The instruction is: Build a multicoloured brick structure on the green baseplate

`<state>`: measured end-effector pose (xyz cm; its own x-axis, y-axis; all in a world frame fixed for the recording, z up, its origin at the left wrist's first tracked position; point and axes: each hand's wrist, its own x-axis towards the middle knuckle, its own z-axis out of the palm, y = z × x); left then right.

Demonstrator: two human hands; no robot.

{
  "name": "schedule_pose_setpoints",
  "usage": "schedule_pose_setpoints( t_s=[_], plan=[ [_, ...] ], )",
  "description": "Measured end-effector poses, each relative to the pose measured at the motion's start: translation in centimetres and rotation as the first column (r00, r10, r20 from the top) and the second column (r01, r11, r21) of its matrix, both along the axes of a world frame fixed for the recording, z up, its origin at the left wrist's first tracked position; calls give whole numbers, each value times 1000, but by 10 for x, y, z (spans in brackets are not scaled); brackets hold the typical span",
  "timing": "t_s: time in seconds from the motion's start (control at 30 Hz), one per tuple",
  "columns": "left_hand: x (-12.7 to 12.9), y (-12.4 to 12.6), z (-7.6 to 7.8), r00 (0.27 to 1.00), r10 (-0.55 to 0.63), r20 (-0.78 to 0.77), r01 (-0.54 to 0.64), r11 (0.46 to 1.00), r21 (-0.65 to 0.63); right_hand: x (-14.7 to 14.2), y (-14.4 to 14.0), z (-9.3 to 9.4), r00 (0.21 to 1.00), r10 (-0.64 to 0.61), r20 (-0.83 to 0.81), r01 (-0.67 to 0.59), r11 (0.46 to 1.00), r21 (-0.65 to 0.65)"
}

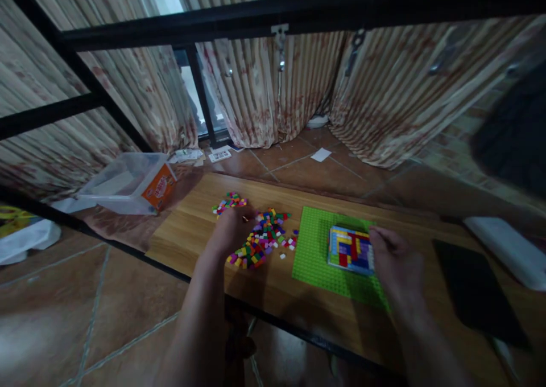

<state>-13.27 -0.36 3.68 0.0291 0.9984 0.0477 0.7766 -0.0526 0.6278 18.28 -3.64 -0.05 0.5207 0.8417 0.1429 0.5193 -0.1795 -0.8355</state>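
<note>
Small loose toy building bricks (268,227) in many colours lie in a spread-out pile on the wooden table. My left hand (232,229) is over the left part of this pile, its fingers bent together; what they pinch, if anything, is too small to make out. To the right lies a green studded baseplate (313,250). On it sits a low, square brick build (350,249) with a light blue rim and red, yellow, blue and purple bricks inside. My right hand (396,262) is at the build's right edge, fingers curled closed, their tips partly hidden.
The wooden table (187,227) has a dark flat panel (478,290) and a white box-like object (507,250) at its right. A clear plastic bin (128,182) with an orange label stands beyond the left end. Black metal bars (239,23) cross in front of the curtains.
</note>
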Motion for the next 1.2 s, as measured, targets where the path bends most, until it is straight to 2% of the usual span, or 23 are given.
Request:
schedule_pose_setpoints(
  t_s=[0.07,0.13,0.23,0.4,0.57,0.8,1.2],
  plan=[
    [30,-1,-1,980,-163,111,154,985,79,-1,2,-1,1000,8,-12,-8,1000,17],
    [62,-7,-2,945,-290,152,273,954,123,-1,3,-3,1000,11,-21,-10,999,35],
    [104,-17,-6,903,-414,117,385,899,209,-1,3,-4,999,18,-42,-16,998,54],
    [142,-23,-17,918,-394,48,372,896,242,-1,2,-6,996,54,-67,-49,996,76],
    [155,-21,-20,900,-435,-16,425,871,248,2,1,-8,993,81,-80,-74,993,89],
    [157,-18,-24,889,-437,-137,458,842,284,3,0,-10,991,122,-56,-116,988,102],
    [161,-20,-17,848,-434,-304,516,808,285,-3,-4,-2,987,157,15,-158,984,88]
  ],
)
